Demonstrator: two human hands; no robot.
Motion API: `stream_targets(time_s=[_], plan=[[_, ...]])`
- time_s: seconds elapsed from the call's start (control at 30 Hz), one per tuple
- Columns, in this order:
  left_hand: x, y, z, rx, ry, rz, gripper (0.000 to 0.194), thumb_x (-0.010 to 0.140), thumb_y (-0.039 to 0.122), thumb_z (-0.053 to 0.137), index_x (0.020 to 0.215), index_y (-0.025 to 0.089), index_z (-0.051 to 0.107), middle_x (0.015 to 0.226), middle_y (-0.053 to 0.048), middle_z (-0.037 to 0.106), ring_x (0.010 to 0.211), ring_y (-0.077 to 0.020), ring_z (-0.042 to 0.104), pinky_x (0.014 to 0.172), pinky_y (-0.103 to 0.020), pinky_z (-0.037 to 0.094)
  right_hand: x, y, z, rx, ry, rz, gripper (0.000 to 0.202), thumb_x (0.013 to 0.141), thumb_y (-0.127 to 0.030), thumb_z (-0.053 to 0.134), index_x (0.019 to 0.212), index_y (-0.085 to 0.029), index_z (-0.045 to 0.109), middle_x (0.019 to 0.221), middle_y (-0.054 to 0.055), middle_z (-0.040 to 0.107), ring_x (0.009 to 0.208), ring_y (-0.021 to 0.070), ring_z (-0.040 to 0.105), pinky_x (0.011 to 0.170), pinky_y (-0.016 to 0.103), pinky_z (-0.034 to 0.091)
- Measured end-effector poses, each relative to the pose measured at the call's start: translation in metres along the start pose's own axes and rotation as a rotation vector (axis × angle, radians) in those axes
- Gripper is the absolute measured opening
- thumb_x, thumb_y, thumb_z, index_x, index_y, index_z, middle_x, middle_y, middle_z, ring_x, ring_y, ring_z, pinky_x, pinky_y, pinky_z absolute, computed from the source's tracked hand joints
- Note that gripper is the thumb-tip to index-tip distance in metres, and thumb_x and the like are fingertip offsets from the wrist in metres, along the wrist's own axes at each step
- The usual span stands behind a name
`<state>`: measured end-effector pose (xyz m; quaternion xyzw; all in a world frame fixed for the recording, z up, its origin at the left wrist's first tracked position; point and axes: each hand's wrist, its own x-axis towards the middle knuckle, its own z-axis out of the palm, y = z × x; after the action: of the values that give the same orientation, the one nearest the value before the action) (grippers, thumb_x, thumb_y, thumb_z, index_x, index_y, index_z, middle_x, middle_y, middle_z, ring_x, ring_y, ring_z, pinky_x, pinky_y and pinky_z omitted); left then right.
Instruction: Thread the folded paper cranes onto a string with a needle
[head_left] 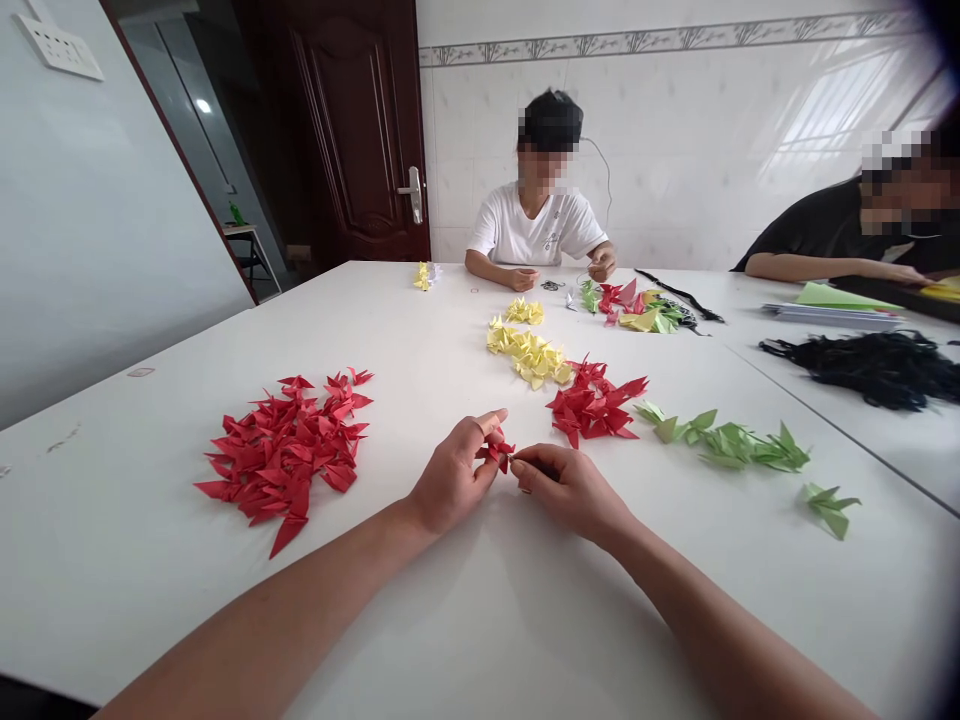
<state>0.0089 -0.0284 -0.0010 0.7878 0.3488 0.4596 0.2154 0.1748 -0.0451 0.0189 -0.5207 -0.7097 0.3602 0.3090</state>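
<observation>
On the bench (465, 640) we've a folded-paper pile (292, 450) L of our L hand (454, 470), & a folded pc (502, 455) btwn that & our R hand (574, 490). Just behind the R hand: a 2nd pile (596, 402), w/ a row of pcs (529, 355) behind it, to the L. Further R: another row (731, 443), w/ a lone pc (831, 508) nearer us. Far side, opp. us: a co-worker (536, 225), w/ a heap (637, 305) on our R of them. Far R: a cord bundle (874, 368), w/ a paper stack (832, 308) behind. Door (352, 130)'s back L, beyond the bench.
</observation>
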Motion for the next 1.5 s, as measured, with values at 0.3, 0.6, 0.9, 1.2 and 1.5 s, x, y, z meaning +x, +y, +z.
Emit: stream_targets(time_s=[0.3, 0.6, 0.9, 1.2, 1.5], plan=[[-0.001, 0.0, -0.002, 0.105, -0.011, 0.108, 0.043, 0.081, 0.01, 0.044, 0.122, 0.021, 0.039, 0.095, -0.005, 0.053, 0.089, -0.0125, 0.056, 0.079, -0.029, 0.053, -0.003, -0.004, 0.002, 0.166, -0.027, 0.106, 0.034, 0.077, -0.05, 0.049, 0.075, -0.018, 0.059, 0.065, 0.0, 0.057, 0.052, 0.0093, 0.045, 0.046, 0.021, 0.033], [0.001, 0.002, -0.003, 0.222, 0.021, 0.301, 0.048, 0.082, 0.006, 0.043, 0.126, 0.023, 0.034, 0.093, -0.004, 0.054, 0.092, -0.0135, 0.054, 0.079, -0.031, 0.052, -0.005, -0.007, 0.003, 0.331, -0.054, 0.208, 0.033, 0.074, -0.05, 0.053, 0.073, -0.018, 0.056, 0.067, 0.0, 0.058, 0.051, 0.0078, 0.04, 0.045, 0.021, 0.03], [0.002, 0.003, -0.004, 0.231, 0.019, 0.303, 0.048, 0.082, 0.005, 0.042, 0.125, 0.023, 0.034, 0.094, -0.005, 0.053, 0.09, -0.0129, 0.053, 0.076, -0.028, 0.052, -0.004, -0.009, 0.004, 0.422, -0.059, 0.258, 0.028, 0.074, -0.046, 0.055, 0.071, -0.018, 0.054, 0.064, -0.001, 0.056, 0.049, 0.0061, 0.038, 0.043, 0.019, 0.026], [0.0, 0.001, -0.006, 0.124, -0.01, 0.142, 0.042, 0.082, 0.009, 0.043, 0.122, 0.022, 0.039, 0.093, -0.005, 0.053, 0.089, -0.0132, 0.055, 0.077, -0.03, 0.052, -0.002, -0.004, 0.005, 0.354, -0.058, 0.172, 0.031, 0.075, -0.048, 0.052, 0.071, -0.018, 0.055, 0.063, -0.001, 0.057, 0.049, 0.0075, 0.042, 0.045, 0.02, 0.031], [-0.001, -0.001, -0.006, -0.104, -0.035, -0.163, 0.045, 0.082, 0.018, 0.048, 0.125, 0.022, 0.037, 0.097, -0.005, 0.053, 0.088, -0.0134, 0.057, 0.075, -0.029, 0.053, 0.0, 0.003, 0.013, 0.026, 0.269, -0.134, 0.03, 0.074, -0.035, 0.055, 0.099, -0.018, 0.056, 0.058, -0.003, 0.051, 0.051, 0.0108, 0.046, 0.049, 0.023, 0.039]])
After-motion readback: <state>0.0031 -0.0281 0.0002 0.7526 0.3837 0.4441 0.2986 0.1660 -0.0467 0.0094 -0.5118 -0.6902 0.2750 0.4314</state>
